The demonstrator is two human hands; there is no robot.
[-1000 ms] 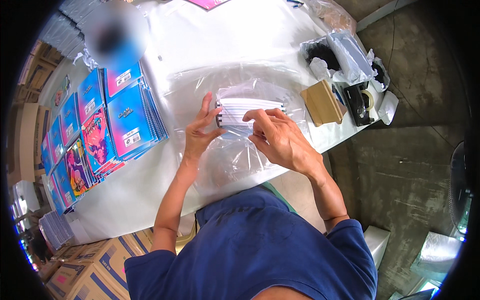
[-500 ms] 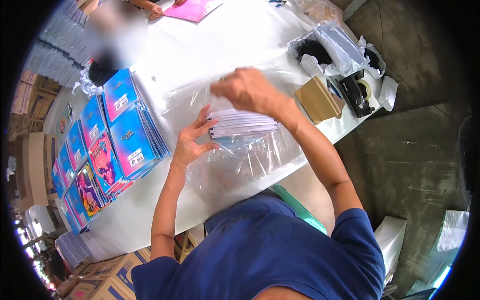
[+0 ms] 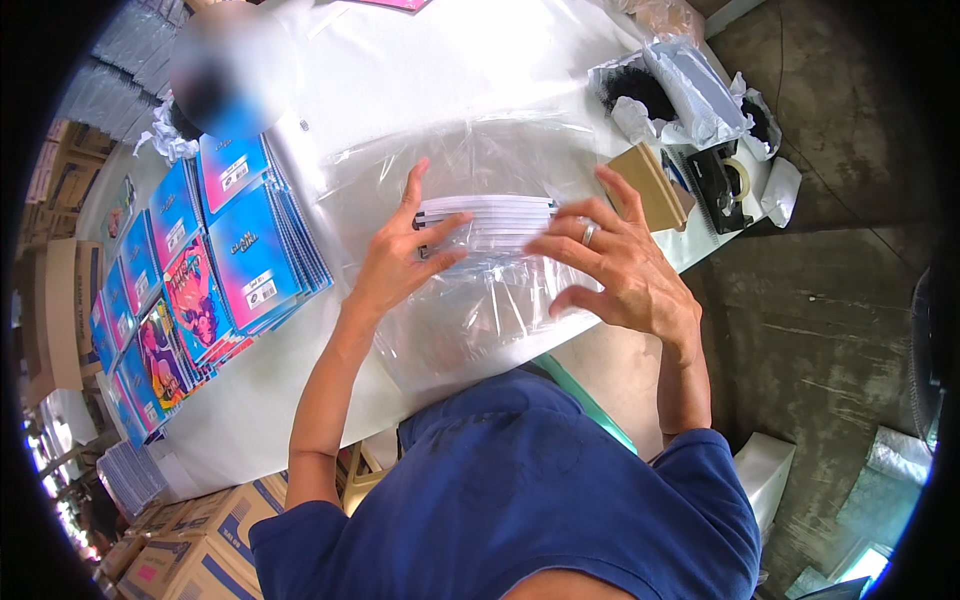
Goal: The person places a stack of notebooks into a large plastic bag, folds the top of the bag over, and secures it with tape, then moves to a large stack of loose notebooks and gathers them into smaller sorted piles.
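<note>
A stack of notebooks (image 3: 490, 222), white page edges facing up, stands in the middle of a large clear plastic sheet (image 3: 460, 330) on the white table. My left hand (image 3: 400, 250) is at the stack's left end, index finger raised and the other fingers and thumb stretched out against it. At the right end is my right hand (image 3: 625, 260), fingers spread and slightly curled, with a ring on one finger. Its fingertips are close to the stack; whether they touch is unclear. Creased film runs in front of the notebooks.
Piles of blue and pink spiral notebooks (image 3: 265, 250) cover the table's left side. A brown cardboard piece (image 3: 645, 185), a black tape dispenser (image 3: 720, 185) and crumpled white wrapping (image 3: 690, 95) lie at the right. Cardboard boxes (image 3: 200, 540) stand below the table at lower left.
My right hand has come down from above the stack to its right end, fingers now spread. My left hand's fingers have opened at the left end. The pink sheet and another person's hands have mostly left view.
</note>
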